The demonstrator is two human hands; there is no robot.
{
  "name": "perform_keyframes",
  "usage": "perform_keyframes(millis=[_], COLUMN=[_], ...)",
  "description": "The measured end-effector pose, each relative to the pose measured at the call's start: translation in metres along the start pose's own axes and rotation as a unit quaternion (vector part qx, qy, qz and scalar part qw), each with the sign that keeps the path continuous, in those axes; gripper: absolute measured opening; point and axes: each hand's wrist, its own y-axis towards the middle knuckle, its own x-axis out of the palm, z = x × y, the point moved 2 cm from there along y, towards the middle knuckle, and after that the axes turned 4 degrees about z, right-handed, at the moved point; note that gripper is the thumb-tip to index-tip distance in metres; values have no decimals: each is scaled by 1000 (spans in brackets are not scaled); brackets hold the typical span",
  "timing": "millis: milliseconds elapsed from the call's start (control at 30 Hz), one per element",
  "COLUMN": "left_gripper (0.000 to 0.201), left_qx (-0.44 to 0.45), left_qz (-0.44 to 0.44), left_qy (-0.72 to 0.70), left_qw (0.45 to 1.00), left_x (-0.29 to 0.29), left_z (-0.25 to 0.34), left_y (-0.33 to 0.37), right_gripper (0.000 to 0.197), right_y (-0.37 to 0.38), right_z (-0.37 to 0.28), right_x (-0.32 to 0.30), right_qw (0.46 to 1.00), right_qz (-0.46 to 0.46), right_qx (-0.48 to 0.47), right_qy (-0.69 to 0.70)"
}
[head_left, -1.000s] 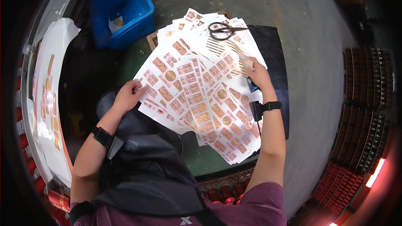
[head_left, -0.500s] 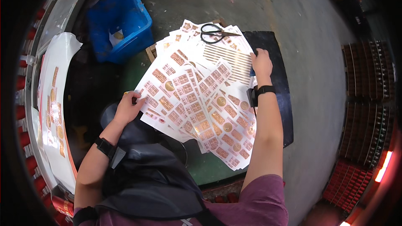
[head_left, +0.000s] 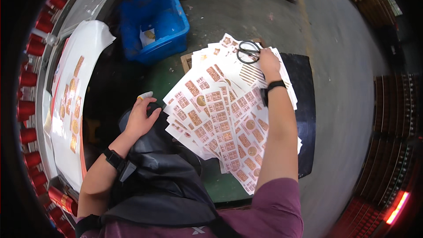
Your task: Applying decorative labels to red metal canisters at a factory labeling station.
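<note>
A fanned pile of white printed sheets (head_left: 220, 119) with gold and red designs lies in front of me. A pair of black-handled scissors (head_left: 248, 52) rests at the pile's far edge. My right hand (head_left: 269, 65) is closed over their blade end, hiding the blades, while the looped handles show to its left. My left hand (head_left: 143, 117) is off the paper, just left of the pile, thumb and fingers apart with nothing gripped. A white covering sits on one of its fingertips. Dark bands circle both wrists.
A blue plastic crate (head_left: 154, 24) with paper scraps inside stands beyond the pile, to the left. Curled printed sheets (head_left: 72, 101) lie on my far left beside red cylinders (head_left: 26, 110). A black board (head_left: 306, 105) is right of the pile; stacked racks (head_left: 392, 105) line the right.
My right hand has moved from the pile's right edge onto the scissors. My left hand has let go of the sheets' left edge and drawn away. The view has shifted, moving everything rightward.
</note>
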Motion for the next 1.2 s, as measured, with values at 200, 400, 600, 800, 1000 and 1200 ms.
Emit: perform_keyframes(millis=[200, 400, 600, 800, 1000, 1200], left_gripper=[26, 37, 41, 34, 33, 29], left_qx=[16, 131, 125, 257, 189, 179], left_qz=[-5, 37, -26, 23, 19, 2], left_qy=[17, -82, -44, -87, 40, 31], left_qw=[1000, 987, 991, 962, 981, 983], left_x=[-23, 8, -5, 14, -21, -31], left_z=[7, -29, -36, -25, -26, -6], left_y=[-12, -25, -52, -39, -42, -38], right_gripper=[24, 25, 34, 51, 60, 80], right_y=[-72, -188, -227, -176, -72, -66], right_z=[-27, 3, -31, 85, 48, 40], right_x=[-62, -15, -4, 78, 61, 18], right_qw=[988, 928, 917, 952, 979, 976], right_qz=[-16, -286, -332, -273, -50, -103], right_qx=[-24, -112, -117, 10, -40, 40], right_qy=[151, 210, 188, 136, 194, 187])
